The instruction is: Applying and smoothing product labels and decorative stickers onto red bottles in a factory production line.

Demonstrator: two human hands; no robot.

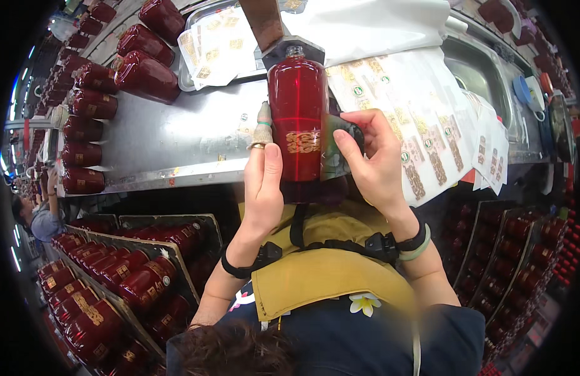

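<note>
A dark red glass bottle [294,100] is in front of me at the table's near edge, its clear neck pointing away toward a metal holder [293,49]. A gold decal [302,141] sits on its lower part, and thin bright red lines cross the glass. My left hand [265,188] is closed along the bottle's left side, fingers fairly straight; a worn finger cover [262,128] with a green band is on one finger. At the right side, my right hand [374,160] pinches a dark, see-through green scraper [337,147] against the glass.
To the right lie decal sheets [421,125] beside a steel sink [475,62]. More cut decals [221,47] rest on a tray at the back. Red bottles [146,75] line the table's left side; crates of bottles [127,269] stand below on both sides. Another person [42,216] is far left.
</note>
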